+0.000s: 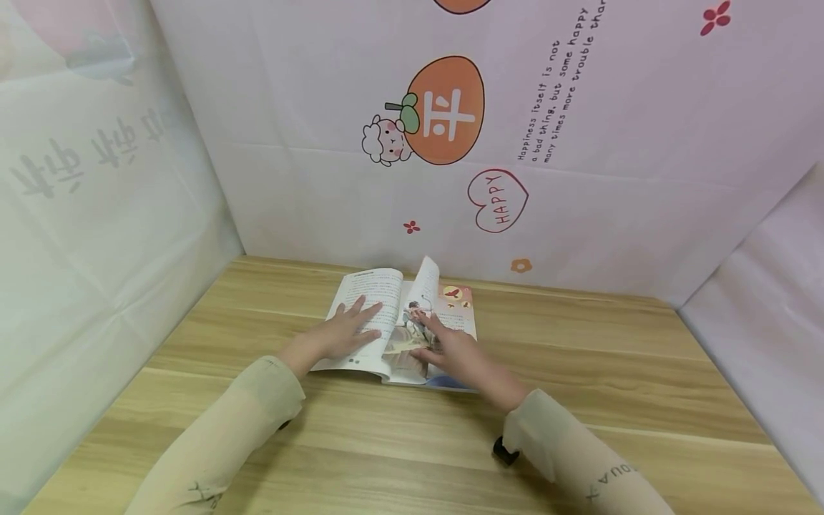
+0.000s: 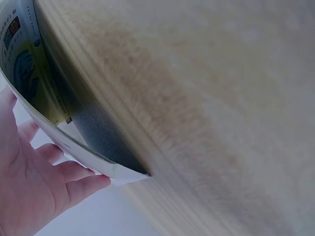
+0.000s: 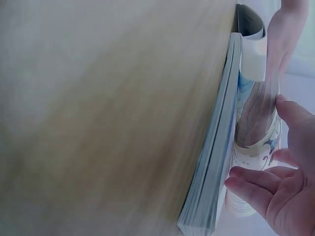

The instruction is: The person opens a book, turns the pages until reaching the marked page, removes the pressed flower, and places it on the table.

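- The left hand (image 1: 344, 332) lies flat on the left-hand page of an open book (image 1: 370, 300), fingers spread and straight, pressing the text page down; this grip is wide and holds nothing, only resting on the paper
- In the left wrist view the left hand's fingers (image 2: 81, 184) lie relaxed under the curved edge of the book's pages (image 2: 29, 83), whose near corner lifts off the wooden desk (image 2: 221, 108)
- The book sits on the desk (image 1: 611, 372) near its far edge, close to the backdrop, between the two hands and roughly in the middle of the desk's width
- One page (image 1: 426, 280) stands up from the middle of the book, tilted and curling toward the right
- The right hand (image 1: 450, 350) rests on the illustrated right-hand page (image 1: 458, 304), fingers stretched out and loosely spread; its grip too is wide, touching the paper rather than pinching it, as far as the head view shows
- The right wrist view is blurred, but the right hand's fingers (image 3: 256, 184) seem to lie straight against a bowed, glossy page (image 3: 256, 123) above the book's stacked page edges (image 3: 216, 162)
- Both arms wear pale beige sleeves (image 1: 244, 422)
- Behind the desk hangs a pale backdrop (image 1: 579, 179) printed with an orange fruit, a small sheep, a heart reading HAPPY and lines of text
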{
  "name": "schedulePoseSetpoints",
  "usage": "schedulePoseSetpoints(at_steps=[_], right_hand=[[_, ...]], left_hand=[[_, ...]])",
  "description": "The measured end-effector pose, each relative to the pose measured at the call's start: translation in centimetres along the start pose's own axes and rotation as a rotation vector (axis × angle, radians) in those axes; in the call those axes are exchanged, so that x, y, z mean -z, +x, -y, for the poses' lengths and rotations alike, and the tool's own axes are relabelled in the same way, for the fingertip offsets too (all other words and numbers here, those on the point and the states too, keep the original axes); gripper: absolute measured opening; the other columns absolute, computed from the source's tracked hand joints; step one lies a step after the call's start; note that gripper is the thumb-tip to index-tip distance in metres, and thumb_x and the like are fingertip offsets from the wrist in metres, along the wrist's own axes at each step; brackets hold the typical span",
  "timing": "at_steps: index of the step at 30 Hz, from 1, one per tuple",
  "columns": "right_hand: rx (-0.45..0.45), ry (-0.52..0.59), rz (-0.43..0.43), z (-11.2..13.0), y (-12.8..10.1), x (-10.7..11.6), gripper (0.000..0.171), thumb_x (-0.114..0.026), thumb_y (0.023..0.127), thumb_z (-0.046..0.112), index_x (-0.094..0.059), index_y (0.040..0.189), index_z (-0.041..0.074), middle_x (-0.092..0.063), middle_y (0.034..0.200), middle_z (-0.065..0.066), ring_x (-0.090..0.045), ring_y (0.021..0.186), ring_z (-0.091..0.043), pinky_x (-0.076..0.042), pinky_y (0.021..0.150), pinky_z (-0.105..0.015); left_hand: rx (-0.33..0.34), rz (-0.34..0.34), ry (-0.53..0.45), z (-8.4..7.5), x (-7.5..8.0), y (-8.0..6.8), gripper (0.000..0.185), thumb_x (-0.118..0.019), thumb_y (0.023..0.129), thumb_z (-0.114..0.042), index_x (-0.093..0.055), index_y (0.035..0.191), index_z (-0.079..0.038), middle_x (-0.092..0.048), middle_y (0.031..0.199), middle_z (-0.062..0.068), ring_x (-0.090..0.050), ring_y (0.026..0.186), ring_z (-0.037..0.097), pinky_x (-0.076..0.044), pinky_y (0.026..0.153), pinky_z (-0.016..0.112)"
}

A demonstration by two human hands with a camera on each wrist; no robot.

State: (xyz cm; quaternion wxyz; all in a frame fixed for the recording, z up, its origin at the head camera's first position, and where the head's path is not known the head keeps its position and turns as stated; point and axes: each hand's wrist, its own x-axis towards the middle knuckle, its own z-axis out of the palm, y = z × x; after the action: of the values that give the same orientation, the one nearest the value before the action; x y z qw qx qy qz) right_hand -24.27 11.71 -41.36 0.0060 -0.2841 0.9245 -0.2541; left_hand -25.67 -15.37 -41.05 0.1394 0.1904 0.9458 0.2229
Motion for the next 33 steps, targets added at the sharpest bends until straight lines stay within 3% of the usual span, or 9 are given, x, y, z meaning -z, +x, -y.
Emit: schedulePoseSetpoints(at_steps=[3,6,13,18,27,30,33], right_hand=[[0.002,-0.001,0.015,0.1,-0.1,-0.2,0.067,-0.074,0.096,0.036,-0.048,0.153,0.012,-0.046,0.150,-0.028,-0.071,0.079,-0.026,-0.056,0.068,-0.038],[0.014,-0.016,0.015,0.2,-0.2,-0.3,0.064,-0.074,0.096,0.037,-0.053,0.150,0.011,-0.047,0.151,-0.025,-0.072,0.091,-0.027,-0.057,0.073,-0.038],[0.068,-0.015,0.035,0.4,-0.4,-0.4,0.064,-0.072,0.097,0.039,-0.053,0.150,0.009,-0.046,0.151,-0.025,-0.072,0.097,-0.027,-0.056,0.077,-0.035],[0.084,-0.035,0.058,0.9,-0.3,-0.4,0.063,-0.072,0.097,0.039,-0.054,0.149,0.009,-0.045,0.153,-0.024,-0.062,0.073,-0.017,-0.049,0.068,-0.030],[0.129,-0.063,0.045,1.7,-0.1,-0.5,0.056,-0.070,0.097,0.043,-0.063,0.141,0.008,-0.048,0.151,-0.020,-0.060,0.066,-0.018,-0.051,0.069,-0.033],[0.157,-0.075,0.056,2.0,0.0,-0.6,0.052,-0.068,0.098,0.044,-0.066,0.136,0.008,-0.050,0.150,-0.019,-0.070,0.077,-0.024,-0.056,0.075,-0.036],[0.177,-0.097,0.065,2.3,-0.1,-0.8,0.052,-0.067,0.099,0.047,-0.068,0.134,0.009,-0.051,0.150,-0.018,-0.071,0.103,-0.027,-0.058,0.085,-0.040]], left_hand=[[-0.008,-0.001,-0.004,-0.1,0.1,-0.1,0.067,-0.040,0.110,-0.048,-0.017,0.166,-0.018,0.003,0.168,0.024,0.000,0.145,0.064,-0.015,0.108,0.081],[-0.008,0.002,-0.015,-0.1,0.2,-0.1,0.066,-0.036,0.111,-0.049,-0.017,0.166,-0.019,0.004,0.169,0.022,0.001,0.145,0.063,-0.013,0.108,0.080],[-0.023,-0.028,-0.060,-0.2,0.3,0.0,0.066,-0.029,0.112,-0.050,-0.015,0.166,-0.015,0.003,0.169,0.020,0.001,0.147,0.059,-0.010,0.115,0.074],[-0.022,-0.066,-0.075,-0.2,0.2,0.2,0.072,-0.031,0.111,-0.050,-0.005,0.166,-0.010,0.004,0.169,0.019,-0.002,0.150,0.054,-0.010,0.119,0.065],[-0.043,-0.134,-0.094,-0.2,0.2,0.4,0.078,-0.040,0.110,-0.048,0.000,0.166,-0.011,0.013,0.168,0.021,-0.013,0.149,0.053,-0.021,0.117,0.065],[-0.051,-0.149,-0.090,-0.2,0.2,0.5,0.077,-0.041,0.110,-0.049,-0.002,0.166,-0.014,0.014,0.169,0.020,-0.014,0.150,0.050,-0.024,0.116,0.065],[-0.065,-0.153,-0.087,-0.2,0.2,0.6,0.072,-0.041,0.110,-0.046,-0.006,0.167,-0.018,0.013,0.170,0.016,-0.013,0.150,0.052,-0.024,0.115,0.067]])
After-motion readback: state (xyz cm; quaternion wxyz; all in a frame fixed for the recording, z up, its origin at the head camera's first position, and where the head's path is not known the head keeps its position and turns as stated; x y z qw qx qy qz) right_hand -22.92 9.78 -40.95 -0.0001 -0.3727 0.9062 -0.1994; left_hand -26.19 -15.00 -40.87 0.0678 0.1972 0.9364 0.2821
